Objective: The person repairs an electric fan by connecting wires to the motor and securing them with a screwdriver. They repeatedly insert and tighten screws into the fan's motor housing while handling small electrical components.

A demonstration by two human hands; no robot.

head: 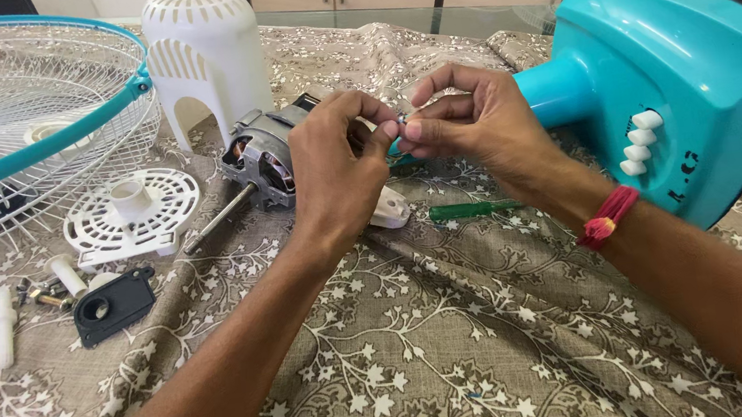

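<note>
We pinch a small part (pixel 400 123) between the fingertips of our left hand (pixel 338 170) and right hand (pixel 474 125), both closed tight on it, just right of the motor (pixel 260 161). A screwdriver (pixel 470 210) lies right of the motor; the teal base (pixel 686 85) stands farther right, the grille (pixel 12 130) left.

- Bright, even daylight, soft shadows under the hands.
- Glare on turquoise fan base (pixel 685 76), right of frame.
- Sharp centre; mild wide-angle bending at edges, fan grille (pixel 13 139) upper left curved.
</note>
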